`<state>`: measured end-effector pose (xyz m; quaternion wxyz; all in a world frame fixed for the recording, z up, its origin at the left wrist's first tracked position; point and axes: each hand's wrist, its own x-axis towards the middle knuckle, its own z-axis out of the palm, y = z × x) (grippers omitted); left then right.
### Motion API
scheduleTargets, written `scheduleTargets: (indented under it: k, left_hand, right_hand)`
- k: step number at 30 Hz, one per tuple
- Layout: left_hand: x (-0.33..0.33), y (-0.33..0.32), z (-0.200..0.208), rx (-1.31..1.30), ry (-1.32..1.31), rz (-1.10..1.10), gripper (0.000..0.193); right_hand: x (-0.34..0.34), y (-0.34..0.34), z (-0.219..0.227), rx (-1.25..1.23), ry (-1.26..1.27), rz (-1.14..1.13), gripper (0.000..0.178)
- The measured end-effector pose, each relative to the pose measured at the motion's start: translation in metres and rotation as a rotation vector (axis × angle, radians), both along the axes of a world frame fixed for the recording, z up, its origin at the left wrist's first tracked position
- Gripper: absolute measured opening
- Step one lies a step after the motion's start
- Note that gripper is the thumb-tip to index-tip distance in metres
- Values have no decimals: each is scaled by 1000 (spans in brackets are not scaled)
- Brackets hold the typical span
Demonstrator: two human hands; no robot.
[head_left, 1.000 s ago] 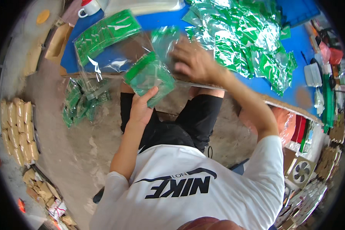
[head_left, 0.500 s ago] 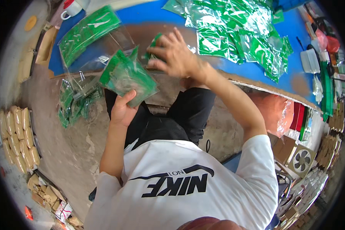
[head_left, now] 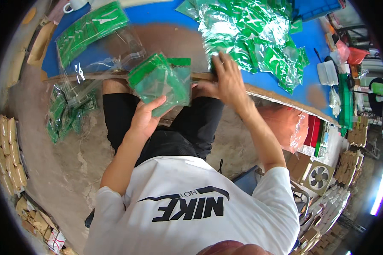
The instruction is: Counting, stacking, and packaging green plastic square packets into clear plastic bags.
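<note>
A fanned stack of clear plastic packets with green tops (head_left: pixel 159 83) is held over my lap, with my left hand (head_left: pixel 145 118) closed on its lower edge. To the right, my right hand (head_left: pixel 230 83) reaches over the table's near edge. Its fingers are stretched onto the near left corner of a wide heap of shiny green packets (head_left: pixel 251 32), and its thumb stands apart. Fingertips there are partly lost against the packets. At the left of the table lies a large clear bag with a green panel (head_left: pixel 93 25), its clear part drooping over the edge.
The blue table (head_left: pixel 293 85) has a worn brown patch. Below its left edge hang green packets in clear plastic (head_left: pixel 70 112). A white mug (head_left: pixel 75 5) stands at the far left, a blue crate (head_left: pixel 319 7) at the far right. An orange plastic bag (head_left: pixel 283 125) is under the table.
My right hand has moved right, from beside the held stack to the heap. The stack in my left hand has an added packet showing at its right and is more fanned out.
</note>
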<state>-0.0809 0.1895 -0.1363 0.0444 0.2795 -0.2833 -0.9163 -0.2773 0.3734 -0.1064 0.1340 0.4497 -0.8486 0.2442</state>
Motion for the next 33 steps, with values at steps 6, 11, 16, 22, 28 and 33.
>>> scheduleTargets:
  k: [6,11,16,22,28,33]
  left_hand:
    - [16,-13,0,185,145,-104,52]
    - [-17,6,23,325,286,-114,61]
    - [-11,-9,11,-263,141,-9,52]
    - [4,-15,3,-302,109,108,48]
    - [23,-19,-4,-251,22,126,48]
    - [24,-37,5,-375,-6,-13,46]
  right_hand:
    - [36,13,4,-485,-241,-92,23]
    - [64,-25,1,-1215,-1505,-81,2]
    - [1,-36,26,-452,-982,-16,39]
    - [-187,-100,6,-67,167,-110,64]
    - [-129,-130,-34,155,26,-205,78]
    - [-92,-118,-16,-128,-94,-176,63]
